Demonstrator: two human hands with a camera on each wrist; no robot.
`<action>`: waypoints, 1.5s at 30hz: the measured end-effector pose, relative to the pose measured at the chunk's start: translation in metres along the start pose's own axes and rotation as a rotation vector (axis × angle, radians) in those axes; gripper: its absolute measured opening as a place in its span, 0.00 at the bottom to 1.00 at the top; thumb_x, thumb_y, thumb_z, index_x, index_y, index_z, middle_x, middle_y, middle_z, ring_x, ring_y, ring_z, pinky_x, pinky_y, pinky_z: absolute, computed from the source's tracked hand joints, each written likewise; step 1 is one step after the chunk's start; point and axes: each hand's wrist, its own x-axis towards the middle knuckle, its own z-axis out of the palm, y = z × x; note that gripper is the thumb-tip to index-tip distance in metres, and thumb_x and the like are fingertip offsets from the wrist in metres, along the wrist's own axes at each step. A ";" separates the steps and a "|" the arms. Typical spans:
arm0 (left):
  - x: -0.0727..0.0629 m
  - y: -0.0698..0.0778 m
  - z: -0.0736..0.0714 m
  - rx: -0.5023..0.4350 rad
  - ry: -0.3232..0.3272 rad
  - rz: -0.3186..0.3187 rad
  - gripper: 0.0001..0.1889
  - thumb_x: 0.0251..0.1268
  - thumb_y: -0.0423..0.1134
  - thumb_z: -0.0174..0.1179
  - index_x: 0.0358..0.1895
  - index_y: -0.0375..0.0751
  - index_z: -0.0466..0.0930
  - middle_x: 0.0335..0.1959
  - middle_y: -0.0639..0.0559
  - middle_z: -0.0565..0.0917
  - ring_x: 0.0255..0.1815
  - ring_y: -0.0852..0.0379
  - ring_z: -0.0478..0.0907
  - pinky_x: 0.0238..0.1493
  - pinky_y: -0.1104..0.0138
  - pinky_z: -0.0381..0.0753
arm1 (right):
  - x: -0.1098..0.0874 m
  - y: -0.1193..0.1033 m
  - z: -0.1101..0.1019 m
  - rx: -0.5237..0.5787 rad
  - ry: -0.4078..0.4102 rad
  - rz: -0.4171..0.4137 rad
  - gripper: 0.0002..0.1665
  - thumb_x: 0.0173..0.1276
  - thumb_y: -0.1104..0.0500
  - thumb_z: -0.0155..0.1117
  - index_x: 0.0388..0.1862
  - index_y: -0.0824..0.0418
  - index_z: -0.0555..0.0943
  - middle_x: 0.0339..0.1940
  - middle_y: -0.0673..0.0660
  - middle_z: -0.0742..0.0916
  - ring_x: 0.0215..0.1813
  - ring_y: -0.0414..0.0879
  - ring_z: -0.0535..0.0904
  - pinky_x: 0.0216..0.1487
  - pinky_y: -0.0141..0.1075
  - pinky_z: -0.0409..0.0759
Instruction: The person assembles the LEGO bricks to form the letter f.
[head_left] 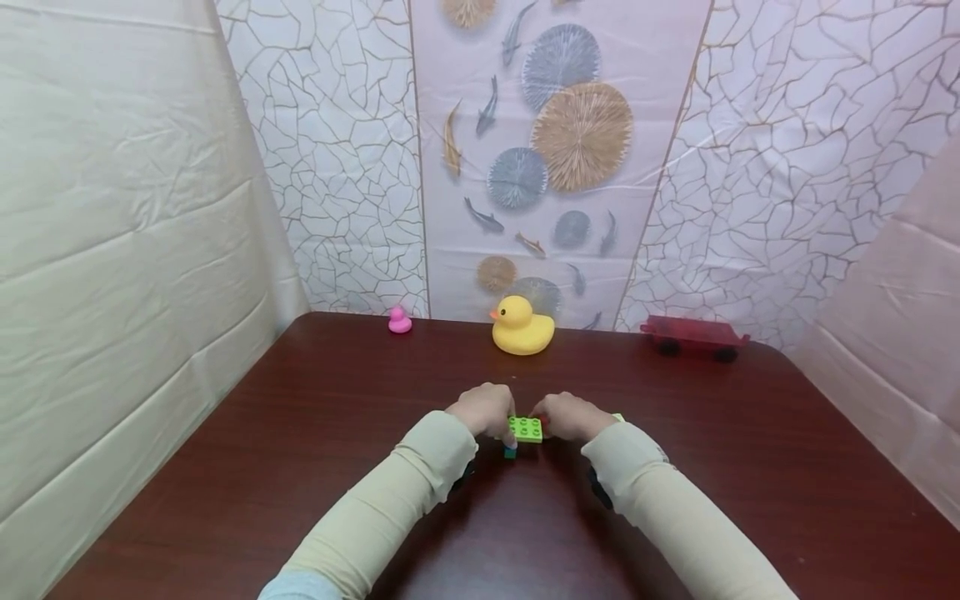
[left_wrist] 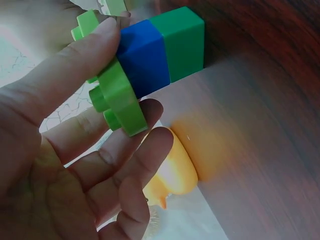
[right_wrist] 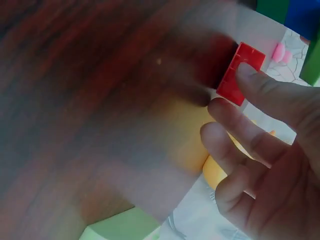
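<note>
My left hand (head_left: 483,410) grips a stack of toy building blocks, its thumb along one side. In the left wrist view a light green studded block (left_wrist: 125,100) tops the stack, then a blue block (left_wrist: 145,60), with a green block (left_wrist: 184,44) at the bottom end. My right hand (head_left: 572,415) is just to the right of the stack, pinching a red block (right_wrist: 231,87) between thumb and fingers. The red block's hollow underside shows in the right wrist view. The light green block's studs face up in the head view.
A yellow rubber duck (head_left: 522,329) sits at the back of the dark table (head_left: 337,400), a small pink duck (head_left: 399,321) to its left. At the back right stands a red toy wagon (head_left: 693,332). Another light green block (right_wrist: 122,225) lies beyond the right wrist.
</note>
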 end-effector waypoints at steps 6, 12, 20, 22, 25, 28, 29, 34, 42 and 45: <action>0.001 0.000 0.001 -0.011 -0.004 -0.006 0.14 0.40 0.42 0.70 0.11 0.46 0.74 0.08 0.58 0.62 0.12 0.61 0.57 0.15 0.70 0.57 | -0.001 -0.001 0.003 -0.017 -0.005 -0.008 0.15 0.50 0.65 0.67 0.39 0.58 0.80 0.31 0.50 0.81 0.30 0.43 0.72 0.34 0.38 0.72; 0.000 -0.001 0.001 -0.024 -0.004 -0.001 0.23 0.40 0.42 0.69 0.07 0.47 0.61 0.07 0.58 0.51 0.10 0.62 0.47 0.13 0.70 0.50 | -0.005 0.002 0.004 -0.024 -0.020 0.076 0.21 0.46 0.62 0.70 0.42 0.61 0.79 0.34 0.54 0.80 0.32 0.46 0.73 0.34 0.41 0.74; 0.000 -0.003 0.000 -0.031 0.005 -0.027 0.17 0.38 0.42 0.70 0.10 0.46 0.69 0.09 0.58 0.57 0.13 0.62 0.54 0.15 0.69 0.54 | -0.012 0.002 0.004 -0.080 0.043 0.113 0.20 0.35 0.54 0.77 0.21 0.57 0.73 0.18 0.50 0.75 0.23 0.45 0.69 0.21 0.38 0.67; 0.001 -0.003 0.000 -0.033 0.003 -0.031 0.12 0.38 0.43 0.70 0.14 0.46 0.74 0.12 0.59 0.64 0.15 0.62 0.59 0.16 0.69 0.58 | -0.015 0.000 0.004 -0.105 0.044 0.116 0.23 0.34 0.49 0.76 0.19 0.56 0.72 0.16 0.50 0.74 0.21 0.45 0.69 0.20 0.38 0.66; 0.001 -0.003 0.000 -0.043 -0.003 -0.036 0.10 0.37 0.42 0.71 0.20 0.46 0.78 0.18 0.59 0.72 0.18 0.61 0.65 0.19 0.68 0.64 | -0.018 -0.002 0.001 -0.114 0.018 0.120 0.24 0.34 0.44 0.75 0.19 0.56 0.72 0.15 0.50 0.75 0.19 0.44 0.69 0.19 0.38 0.66; 0.001 -0.002 0.000 -0.050 -0.005 -0.037 0.10 0.37 0.42 0.71 0.22 0.47 0.79 0.20 0.59 0.74 0.20 0.61 0.67 0.20 0.68 0.66 | -0.020 -0.004 -0.005 -0.073 -0.010 0.121 0.23 0.35 0.45 0.75 0.22 0.56 0.74 0.17 0.50 0.76 0.21 0.45 0.70 0.21 0.38 0.68; 0.001 -0.002 0.000 -0.053 -0.005 -0.037 0.10 0.37 0.42 0.71 0.21 0.46 0.79 0.19 0.58 0.74 0.19 0.61 0.66 0.20 0.68 0.65 | -0.021 -0.004 -0.007 -0.050 -0.017 0.115 0.21 0.36 0.48 0.75 0.24 0.56 0.75 0.18 0.50 0.76 0.22 0.45 0.71 0.22 0.39 0.69; 0.000 -0.003 0.000 -0.068 0.008 -0.032 0.10 0.37 0.42 0.71 0.18 0.46 0.78 0.14 0.58 0.71 0.17 0.61 0.63 0.18 0.68 0.63 | -0.021 -0.002 -0.011 0.052 -0.066 0.048 0.20 0.41 0.62 0.73 0.37 0.59 0.79 0.24 0.50 0.78 0.27 0.45 0.72 0.29 0.37 0.74; -0.001 -0.004 -0.002 -0.110 0.004 -0.035 0.14 0.36 0.42 0.71 0.31 0.44 0.81 0.25 0.58 0.78 0.26 0.61 0.71 0.27 0.67 0.70 | -0.024 0.002 -0.013 0.045 -0.023 0.045 0.15 0.44 0.61 0.72 0.33 0.59 0.80 0.23 0.50 0.78 0.26 0.45 0.72 0.27 0.36 0.72; -0.001 -0.005 -0.001 -0.112 0.004 -0.036 0.18 0.36 0.42 0.71 0.36 0.43 0.81 0.30 0.57 0.78 0.30 0.61 0.72 0.31 0.66 0.71 | -0.025 0.002 -0.019 0.060 -0.006 0.064 0.13 0.45 0.59 0.71 0.31 0.58 0.78 0.23 0.50 0.77 0.25 0.45 0.72 0.27 0.36 0.72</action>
